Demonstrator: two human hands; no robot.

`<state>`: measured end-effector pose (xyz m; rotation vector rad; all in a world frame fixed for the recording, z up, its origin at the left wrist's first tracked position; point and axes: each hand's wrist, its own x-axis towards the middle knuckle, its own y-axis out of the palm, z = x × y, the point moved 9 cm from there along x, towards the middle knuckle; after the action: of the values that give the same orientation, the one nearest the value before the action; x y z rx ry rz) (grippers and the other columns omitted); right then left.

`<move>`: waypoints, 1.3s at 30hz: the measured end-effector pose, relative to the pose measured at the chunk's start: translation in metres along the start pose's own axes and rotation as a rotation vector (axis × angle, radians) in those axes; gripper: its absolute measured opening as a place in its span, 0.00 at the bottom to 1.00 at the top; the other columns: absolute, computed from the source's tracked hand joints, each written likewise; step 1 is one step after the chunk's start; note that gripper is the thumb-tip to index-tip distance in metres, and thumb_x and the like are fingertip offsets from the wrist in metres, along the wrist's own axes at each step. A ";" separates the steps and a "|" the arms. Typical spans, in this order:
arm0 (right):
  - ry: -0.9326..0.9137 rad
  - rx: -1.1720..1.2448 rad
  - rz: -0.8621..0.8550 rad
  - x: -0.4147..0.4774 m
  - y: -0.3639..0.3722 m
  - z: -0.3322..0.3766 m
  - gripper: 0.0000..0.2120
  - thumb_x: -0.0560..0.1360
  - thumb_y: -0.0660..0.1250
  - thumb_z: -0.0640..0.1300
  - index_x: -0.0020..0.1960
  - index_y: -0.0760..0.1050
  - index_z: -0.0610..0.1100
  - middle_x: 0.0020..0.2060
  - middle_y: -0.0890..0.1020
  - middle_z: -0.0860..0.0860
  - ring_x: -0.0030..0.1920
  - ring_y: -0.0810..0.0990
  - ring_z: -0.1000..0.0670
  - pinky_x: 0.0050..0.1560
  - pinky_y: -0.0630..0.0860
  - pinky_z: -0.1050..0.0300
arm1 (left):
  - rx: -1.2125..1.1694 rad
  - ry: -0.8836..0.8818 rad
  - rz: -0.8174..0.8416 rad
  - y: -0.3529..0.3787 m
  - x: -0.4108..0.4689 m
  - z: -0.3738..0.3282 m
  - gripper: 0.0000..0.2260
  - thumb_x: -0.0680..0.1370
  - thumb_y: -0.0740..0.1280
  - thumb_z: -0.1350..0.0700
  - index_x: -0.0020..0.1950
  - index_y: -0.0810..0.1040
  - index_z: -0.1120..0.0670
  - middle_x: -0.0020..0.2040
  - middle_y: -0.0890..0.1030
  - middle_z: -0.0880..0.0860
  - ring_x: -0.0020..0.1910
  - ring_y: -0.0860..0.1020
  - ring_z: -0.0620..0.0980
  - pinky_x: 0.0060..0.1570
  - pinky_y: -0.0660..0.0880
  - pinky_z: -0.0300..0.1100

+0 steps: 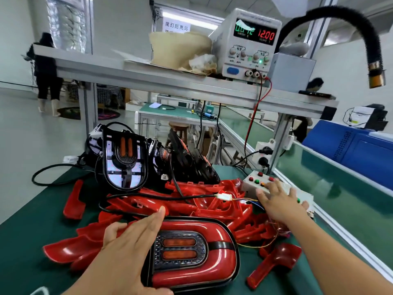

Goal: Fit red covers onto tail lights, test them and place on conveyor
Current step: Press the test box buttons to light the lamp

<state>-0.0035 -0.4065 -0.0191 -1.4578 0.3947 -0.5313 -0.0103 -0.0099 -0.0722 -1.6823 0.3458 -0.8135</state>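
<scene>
With released, flat left hand (131, 237) on tail light (202, 258) lying lengthwise along near bench (27, 235) edge, work button box (247, 185) at right edge under spread, ungripping right hand (278, 201).

The covered tail light (191, 254) lies nearest you on the mat (27, 237), your left hand (131, 241) flat on its left end; behind it spreads the pile of loose covers (191, 206), a wired connector (223, 196) lying on top; behind the pile stand the uncovered tail lights (123, 160); right of the pile sits the button box (254, 180), your right hand (280, 203) on it; the conveyor (340, 179) runs along the right; the power supply (248, 45) sits on the shelf (148, 81) above.
</scene>
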 end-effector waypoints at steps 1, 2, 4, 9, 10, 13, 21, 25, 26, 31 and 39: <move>-0.014 -0.002 0.017 0.003 0.003 0.004 0.31 0.77 0.42 0.70 0.76 0.50 0.59 0.79 0.44 0.59 0.78 0.42 0.41 0.68 0.46 0.26 | 0.017 -0.004 0.010 0.001 0.000 0.000 0.51 0.67 0.58 0.26 0.75 0.27 0.41 0.79 0.44 0.36 0.77 0.45 0.40 0.74 0.45 0.55; -0.025 -0.008 0.021 0.006 0.004 0.008 0.31 0.77 0.41 0.69 0.77 0.49 0.59 0.79 0.46 0.58 0.78 0.40 0.43 0.68 0.44 0.26 | 0.037 -0.007 0.024 0.002 -0.001 0.000 0.51 0.68 0.58 0.26 0.75 0.26 0.41 0.79 0.43 0.36 0.78 0.44 0.41 0.74 0.44 0.55; -0.051 -0.023 0.006 0.012 0.004 0.014 0.32 0.78 0.42 0.68 0.77 0.52 0.54 0.79 0.52 0.54 0.78 0.38 0.48 0.70 0.39 0.30 | 0.054 -0.013 0.038 0.000 -0.001 -0.003 0.50 0.69 0.57 0.27 0.74 0.24 0.42 0.79 0.41 0.36 0.78 0.43 0.41 0.74 0.42 0.54; -0.100 -0.114 -0.060 0.014 0.003 0.023 0.32 0.78 0.43 0.67 0.73 0.60 0.49 0.78 0.57 0.49 0.78 0.42 0.53 0.73 0.37 0.38 | -0.023 -0.028 0.024 -0.019 -0.004 -0.011 0.50 0.70 0.60 0.28 0.71 0.22 0.39 0.76 0.42 0.31 0.75 0.42 0.35 0.73 0.39 0.46; -0.117 -0.155 -0.073 0.013 0.003 0.025 0.33 0.78 0.42 0.67 0.73 0.60 0.48 0.78 0.57 0.49 0.78 0.43 0.53 0.74 0.38 0.39 | -0.022 -0.035 0.026 -0.020 -0.005 -0.012 0.48 0.72 0.60 0.30 0.69 0.21 0.38 0.75 0.42 0.31 0.75 0.42 0.35 0.73 0.37 0.45; -0.157 -0.248 -0.087 0.011 -0.001 0.031 0.35 0.78 0.41 0.67 0.75 0.59 0.45 0.78 0.57 0.48 0.79 0.46 0.52 0.74 0.39 0.39 | -0.045 -0.065 0.053 -0.022 -0.007 -0.012 0.51 0.68 0.61 0.26 0.69 0.20 0.38 0.72 0.42 0.28 0.73 0.41 0.32 0.72 0.37 0.43; -0.147 -0.285 -0.037 0.013 -0.003 0.033 0.34 0.79 0.41 0.66 0.75 0.58 0.45 0.78 0.57 0.48 0.79 0.48 0.52 0.74 0.39 0.39 | -0.105 0.000 -0.035 -0.037 -0.013 -0.021 0.59 0.57 0.64 0.23 0.80 0.45 0.45 0.71 0.72 0.43 0.68 0.72 0.47 0.66 0.56 0.46; -0.139 -0.242 -0.025 0.016 -0.003 0.030 0.32 0.79 0.41 0.65 0.74 0.60 0.46 0.77 0.59 0.49 0.78 0.49 0.52 0.74 0.41 0.38 | -0.123 -0.037 -0.004 -0.038 -0.013 -0.019 0.59 0.57 0.63 0.21 0.79 0.41 0.42 0.73 0.70 0.43 0.70 0.70 0.47 0.67 0.54 0.45; -0.136 -0.228 -0.015 0.017 -0.002 0.029 0.32 0.79 0.41 0.65 0.73 0.60 0.47 0.77 0.59 0.49 0.78 0.50 0.52 0.74 0.41 0.38 | -0.120 -0.041 -0.003 -0.038 -0.013 -0.020 0.59 0.57 0.64 0.21 0.79 0.39 0.40 0.74 0.68 0.42 0.71 0.68 0.46 0.68 0.52 0.46; -0.100 -0.047 0.000 0.024 -0.011 0.028 0.28 0.80 0.43 0.63 0.69 0.65 0.49 0.72 0.69 0.48 0.73 0.65 0.49 0.72 0.47 0.38 | -0.078 -0.021 0.089 -0.057 -0.011 -0.027 0.59 0.57 0.56 0.17 0.78 0.61 0.54 0.63 0.79 0.43 0.62 0.74 0.38 0.65 0.50 0.38; -0.195 0.045 -0.058 0.020 -0.013 0.047 0.09 0.81 0.47 0.57 0.47 0.60 0.54 0.49 0.75 0.48 0.50 0.77 0.46 0.63 0.59 0.44 | -0.117 -0.067 0.081 -0.070 -0.009 -0.030 0.63 0.59 0.58 0.18 0.79 0.32 0.50 0.74 0.55 0.36 0.68 0.45 0.29 0.65 0.45 0.36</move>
<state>0.0385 -0.3792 -0.0013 -1.4659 0.1859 -0.4372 -0.0506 -0.0068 -0.0068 -1.7882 0.4194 -0.6866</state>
